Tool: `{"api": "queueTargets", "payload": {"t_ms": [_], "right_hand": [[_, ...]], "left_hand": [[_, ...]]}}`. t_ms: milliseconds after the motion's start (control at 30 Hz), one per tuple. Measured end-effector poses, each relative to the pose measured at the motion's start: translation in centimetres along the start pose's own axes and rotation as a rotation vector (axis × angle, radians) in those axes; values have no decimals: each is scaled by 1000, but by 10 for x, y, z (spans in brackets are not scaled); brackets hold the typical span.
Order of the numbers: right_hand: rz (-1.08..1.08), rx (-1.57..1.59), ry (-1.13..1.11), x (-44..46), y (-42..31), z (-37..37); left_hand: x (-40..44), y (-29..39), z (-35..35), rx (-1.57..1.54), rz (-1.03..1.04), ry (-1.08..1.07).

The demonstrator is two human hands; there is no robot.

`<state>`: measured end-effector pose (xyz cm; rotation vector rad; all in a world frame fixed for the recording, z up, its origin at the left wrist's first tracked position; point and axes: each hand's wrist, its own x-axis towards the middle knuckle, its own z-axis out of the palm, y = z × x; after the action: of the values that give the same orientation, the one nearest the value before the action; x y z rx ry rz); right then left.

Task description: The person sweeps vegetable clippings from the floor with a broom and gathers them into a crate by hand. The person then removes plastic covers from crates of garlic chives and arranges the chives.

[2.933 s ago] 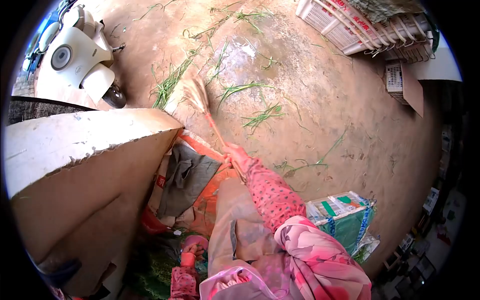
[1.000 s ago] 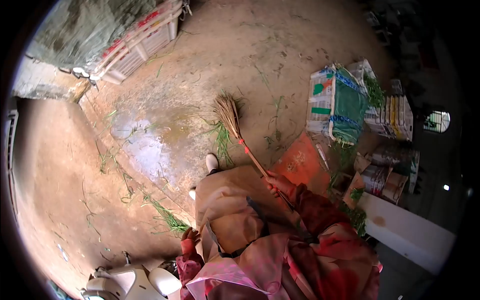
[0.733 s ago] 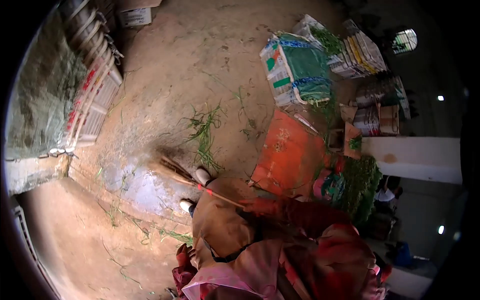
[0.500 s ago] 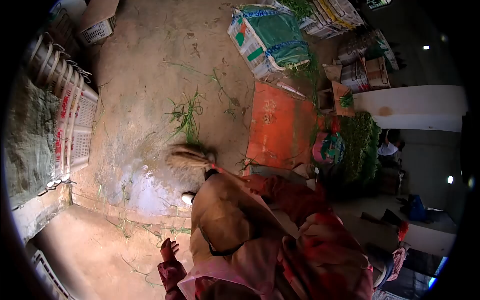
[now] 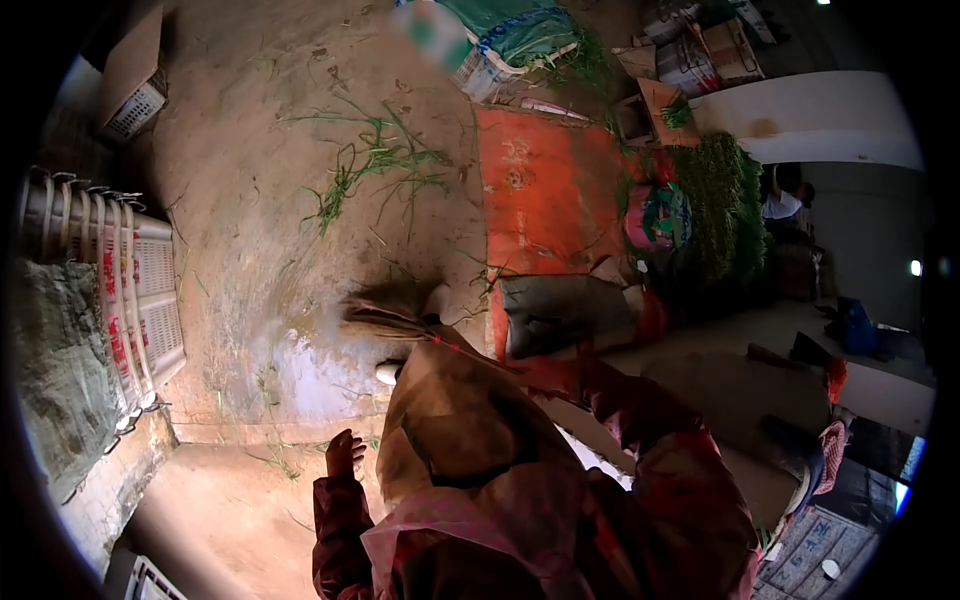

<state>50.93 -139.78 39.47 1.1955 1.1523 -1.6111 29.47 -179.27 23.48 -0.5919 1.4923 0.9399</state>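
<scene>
A straw broom (image 5: 385,318) lies low over the floor by my feet, its bristles blurred and pointing left. My right hand (image 5: 530,372) is wrapped round its handle, dim against the red sleeve. My left hand (image 5: 345,453) hangs at the left of the brown apron (image 5: 455,420), fingers apart and holding nothing. Green stalks (image 5: 375,160) are scattered on the floor beyond the bristles. One white shoe (image 5: 388,373) shows beside the apron, next to a wet patch (image 5: 310,375).
Stacked white crates (image 5: 150,290) stand at the left. An orange mat (image 5: 550,190) with a dark cloth (image 5: 560,312) lies ahead to the right, beside a heap of greens (image 5: 722,215). A green-covered crate (image 5: 520,40) is at the top. Another person (image 5: 785,205) is far right.
The view has turned rightward, and the mat and dark cloth have come further into view. The broom has swung from upright to leftward. My left hand has moved away from the apron, fingers spread.
</scene>
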Motion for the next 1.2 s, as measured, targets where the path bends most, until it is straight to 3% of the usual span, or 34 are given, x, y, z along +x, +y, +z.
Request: {"api": "queueTargets", "payload": {"t_ms": [100, 200, 233, 300, 433, 600, 667, 733, 833, 867, 933, 1033, 1200], "right_hand": [[70, -97, 49, 37, 20, -46], [42, -6, 302, 32, -3, -89], [15, 34, 368, 34, -5, -106], [-3, 8, 419, 36, -15, -138], [-70, -9, 504, 6, -54, -144], [-256, 30, 255, -7, -79, -103], [-192, 66, 129, 31, -84, -91], [-462, -83, 20, 80, -100, -81], [-690, -273, 64, 197, -80, -84], [-690, -280, 54, 190, -93, -92], [-208, 137, 109, 155, -134, -118], [-225, 172, 210, 138, -168, -159], [-245, 180, 296, 108, -240, -148]], "left_hand": [[-11, 15, 4, -8, -1, 70], [-21, 19, 1, -12, 4, 127], [-12, 14, -9, 10, -16, 47], [-18, 19, -4, 15, -29, 96], [-32, 44, 17, 20, -29, 152], [-39, 68, 47, 32, 23, 149], [-43, 82, 63, 30, 32, 175], [-43, 96, 72, 64, 60, 140], [-48, 116, 78, 104, 116, 166], [-47, 119, 76, 134, 142, 142], [-45, 123, 67, 125, 120, 168], [-41, 129, 53, 114, 70, 178], [1, 145, 23, 169, 55, 220]]}}
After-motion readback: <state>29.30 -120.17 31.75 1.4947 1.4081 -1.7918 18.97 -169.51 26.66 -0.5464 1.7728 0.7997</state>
